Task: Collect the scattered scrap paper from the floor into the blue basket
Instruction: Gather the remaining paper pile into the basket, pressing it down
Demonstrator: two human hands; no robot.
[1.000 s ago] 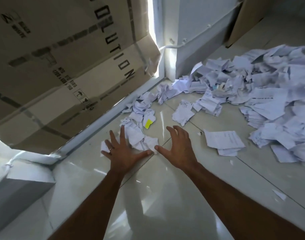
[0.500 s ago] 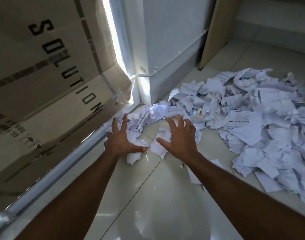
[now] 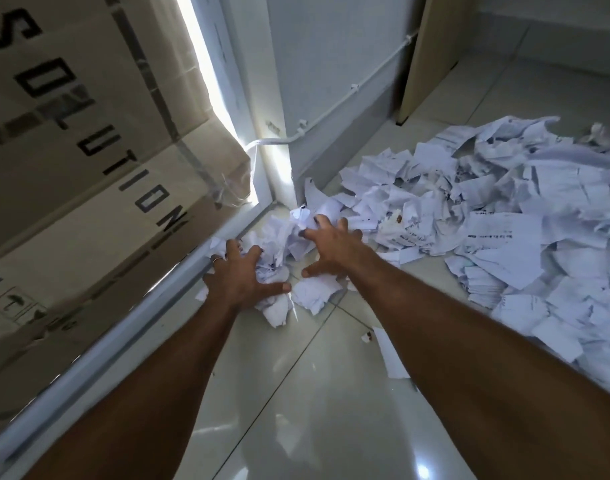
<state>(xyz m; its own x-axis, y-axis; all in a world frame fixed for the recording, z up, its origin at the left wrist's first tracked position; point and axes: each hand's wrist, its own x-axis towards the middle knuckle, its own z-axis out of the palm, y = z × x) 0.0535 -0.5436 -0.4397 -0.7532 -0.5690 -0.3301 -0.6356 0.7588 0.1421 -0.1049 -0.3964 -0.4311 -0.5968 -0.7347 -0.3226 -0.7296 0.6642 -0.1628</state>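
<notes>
The step in hand looks like gathering: both hands are spread over a small clump of crumpled scrap paper (image 3: 282,244) at the centre of the frame, by the foot of a white door frame (image 3: 262,188). The left hand (image 3: 242,275) lies on the clump with fingers splayed and lightly bent, thumb out to the right, pressing rather than clutching; the right hand (image 3: 333,245) is likewise wide, fingertips on the crumpled sheets and thumb down near a loose white piece (image 3: 314,294) on the floor (image 3: 296,410). Neither holds anything lifted. The next move, I judge, calls for drawing the hands together to bunch the clump so it can be lifted whole. The blue basket is not in view (so where the load must go cannot be told). The paper is white, printed in places, torn and creased, light and springy by the look of it; a far larger heap (image 3: 504,216) fills the right of the frame, so most of the task seems left. A brown cardboard box (image 3: 71,150) fills the upper left.
</notes>
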